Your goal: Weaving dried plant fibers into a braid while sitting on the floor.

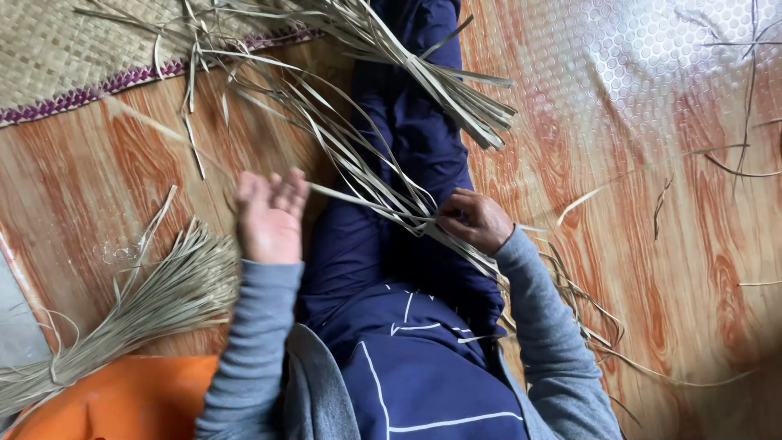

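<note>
Two hands: right hand (474, 218) pinches leaf strips (358, 175) running up-left; left hand (269, 213) open.

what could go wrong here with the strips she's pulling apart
The right hand pinches many crossing strips at one spot, so the single strip drawn toward the left hand might snag or tear. The left hand looks open, so that strip may slip free. Loose strips could tangle with the bundle on the floor.
</note>
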